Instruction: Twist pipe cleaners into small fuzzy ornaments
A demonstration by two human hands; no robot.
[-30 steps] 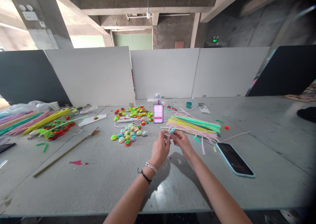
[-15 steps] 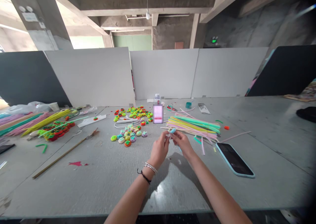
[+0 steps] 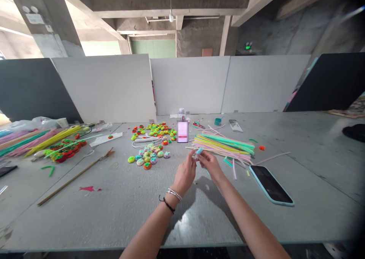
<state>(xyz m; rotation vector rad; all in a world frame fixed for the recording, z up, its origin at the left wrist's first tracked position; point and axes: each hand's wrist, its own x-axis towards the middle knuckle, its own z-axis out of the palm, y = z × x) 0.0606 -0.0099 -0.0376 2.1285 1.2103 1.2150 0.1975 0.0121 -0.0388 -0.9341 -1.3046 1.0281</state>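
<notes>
A small light-blue coil of pipe cleaner (image 3: 199, 151) sits between the fingertips of both my hands, above the table in the middle. My right hand (image 3: 211, 165) pinches it from the right, and a blue strand shows below those fingers. From the left, my left hand (image 3: 184, 172) has its fingers closed at the coil; fingertips hide part of it. Just beyond my right hand lies a bundle of pastel pipe cleaners (image 3: 224, 145) in green, yellow and pink. Left of my hands is a cluster of small coiled pipe-cleaner pieces (image 3: 151, 154) in pastel colours and orange.
A phone with a lit screen (image 3: 183, 131) stands against a bottle (image 3: 181, 113). Another phone (image 3: 271, 185) lies right of my forearm. Leftward are a wooden stick (image 3: 75, 177), red-green pieces (image 3: 67, 150) and long pipe cleaners (image 3: 51, 139). Grey panels (image 3: 188, 86) border the table's back.
My left fingers have shifted very slightly around the blue coil, which has turned a little. Everything on the table stays where it was.
</notes>
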